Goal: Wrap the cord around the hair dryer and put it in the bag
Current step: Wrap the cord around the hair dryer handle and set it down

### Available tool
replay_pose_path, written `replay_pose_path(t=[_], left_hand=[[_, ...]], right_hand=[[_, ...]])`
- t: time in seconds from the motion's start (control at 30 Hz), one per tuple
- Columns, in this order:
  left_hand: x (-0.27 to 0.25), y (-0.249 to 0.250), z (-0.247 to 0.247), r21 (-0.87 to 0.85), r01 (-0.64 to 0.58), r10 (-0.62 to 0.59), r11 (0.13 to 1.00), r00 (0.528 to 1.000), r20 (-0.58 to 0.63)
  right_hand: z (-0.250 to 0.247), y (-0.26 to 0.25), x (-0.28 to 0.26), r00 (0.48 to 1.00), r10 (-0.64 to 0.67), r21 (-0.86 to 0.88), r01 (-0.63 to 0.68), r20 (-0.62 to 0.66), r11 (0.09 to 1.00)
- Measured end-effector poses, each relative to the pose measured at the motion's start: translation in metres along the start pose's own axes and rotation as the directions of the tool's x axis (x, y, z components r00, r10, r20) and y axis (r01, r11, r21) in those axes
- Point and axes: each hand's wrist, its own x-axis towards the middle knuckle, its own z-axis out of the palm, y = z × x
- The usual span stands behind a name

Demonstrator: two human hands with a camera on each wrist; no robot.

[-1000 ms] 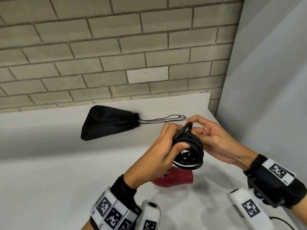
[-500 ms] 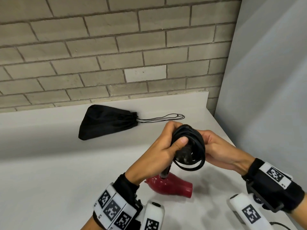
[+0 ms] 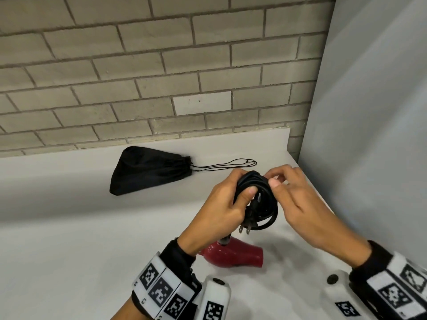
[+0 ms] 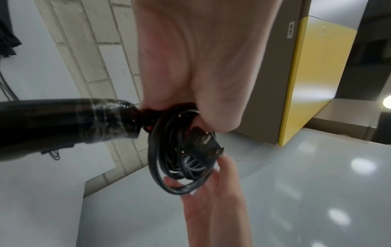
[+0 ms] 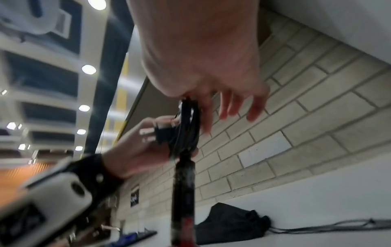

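The left hand (image 3: 217,211) held the red hair dryer (image 3: 233,254) up above the white worktop (image 3: 69,239), its grip curled around the handle and the black cord (image 3: 258,199) coiled there, thumb pressed on the loops. The right hand (image 3: 298,202) pinched the top of the coil between thumb and fingertips, its other fingers spread loose, while the plug (image 3: 248,225) hung down with its prongs showing. The black drawstring bag (image 3: 150,169) lay on the worktop near the brick wall (image 3: 161,65), well apart from both hands, its mouth drawn closed.
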Motion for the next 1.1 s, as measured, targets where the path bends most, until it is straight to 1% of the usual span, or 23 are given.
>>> replay_pose_path(t=[0.03,0.07,0.1,0.13,0.17,0.2,0.23,0.27,0.37,0.43,0.5,0.53,0.63,0.73,0.83,0.87,0.9,0.93,1.0,1.03,1.07,1.1], left_hand=[[0.001,0.001,-0.002,-0.003,0.004,-0.004,1.000,1.000,-0.010],[0.001,0.002,-0.005,-0.013,0.021,-0.022,1.000,1.000,-0.020],[0.002,0.003,-0.008,-0.029,0.042,-0.043,0.999,0.999,-0.020],[0.002,0.003,-0.010,-0.045,0.059,-0.060,0.997,0.998,-0.012],[0.002,0.004,-0.012,-0.056,0.067,-0.067,0.996,0.998,0.004],[0.002,0.006,-0.012,-0.061,0.065,-0.064,0.996,0.998,0.023],[0.003,0.007,-0.011,-0.064,0.060,-0.057,0.996,0.997,0.045],[0.003,0.008,-0.009,-0.071,0.055,-0.050,0.996,0.997,0.065],[0.004,0.009,-0.009,-0.128,0.056,-0.046,0.990,0.995,0.083],[0.005,0.008,-0.011,-0.125,0.059,-0.053,0.990,0.997,0.049],[0.006,0.007,-0.013,-0.079,0.049,-0.048,0.996,0.999,0.016],[0.006,0.006,-0.013,-0.063,0.046,-0.046,0.997,0.999,0.004],[0.006,0.003,-0.017,-0.053,0.068,-0.070,0.996,0.997,-0.036],[0.004,0.000,-0.019,-0.066,0.099,-0.103,0.993,0.993,-0.061],[0.003,-0.002,-0.025,-0.111,0.098,-0.112,0.989,0.985,-0.132],[0.003,-0.003,-0.027,-0.093,0.094,-0.106,0.991,0.986,-0.130],[0.003,-0.003,-0.029,-0.055,0.096,-0.102,0.994,0.988,-0.118],[0.003,-0.003,-0.030,-0.022,0.103,-0.105,0.994,0.988,-0.109],[0.004,-0.002,-0.031,0.000,0.115,-0.115,0.993,0.988,-0.104],[0.005,-0.001,-0.031,0.006,0.111,-0.110,0.994,0.989,-0.098],[0.006,0.001,-0.029,0.024,0.100,-0.098,0.995,0.992,-0.085],[0.007,0.001,-0.026,0.049,0.087,-0.083,0.995,0.994,-0.068]], right_hand=[[-0.002,0.001,-0.003,0.988,-0.094,-0.096,0.082,-0.125,0.992],[-0.004,0.003,-0.006,0.960,-0.191,-0.170,0.157,-0.206,0.973],[-0.007,0.002,-0.008,0.932,-0.288,-0.244,0.233,-0.222,0.941],[-0.008,0.001,-0.010,0.900,-0.400,-0.329,0.330,-0.173,0.885],[-0.006,-0.001,-0.012,0.856,-0.512,-0.434,0.435,-0.073,0.789],[-0.001,-0.002,-0.013,0.801,-0.597,-0.521,0.525,0.037,0.673],[0.005,-0.004,-0.015,0.758,-0.643,-0.575,0.577,0.111,0.581],[0.011,-0.005,-0.015,0.734,-0.667,-0.597,0.593,0.126,0.540],[0.018,-0.006,-0.013,0.689,-0.724,-0.589,0.603,0.044,0.538],[0.018,-0.007,-0.012,0.663,-0.747,-0.549,0.644,0.053,0.533],[0.015,-0.009,-0.010,0.666,-0.743,-0.458,0.681,0.064,0.571],[0.014,-0.009,-0.010,0.677,-0.735,-0.402,0.687,0.049,0.606],[0.004,-0.012,-0.011,0.731,-0.678,-0.211,0.653,-0.074,0.727],[-0.005,-0.012,-0.014,0.751,-0.631,-0.103,0.624,-0.193,0.774],[-0.014,0.004,-0.014,0.798,-0.537,0.015,0.562,-0.274,0.827],[-0.018,0.013,-0.013,0.813,-0.516,0.006,0.537,-0.271,0.843],[-0.020,0.022,-0.013,0.825,-0.509,-0.044,0.515,-0.244,0.856],[-0.022,0.029,-0.012,0.829,-0.524,-0.131,0.507,-0.194,0.852],[-0.021,0.039,-0.013,0.836,-0.544,-0.307,0.501,-0.071,0.809],[-0.018,0.040,-0.014,0.843,-0.538,-0.355,0.497,-0.018,0.792],[-0.015,0.040,-0.015,0.852,-0.523,-0.366,0.492,0.018,0.790],[-0.011,0.037,-0.016,0.876,-0.480,-0.355,0.462,0.042,0.813]])
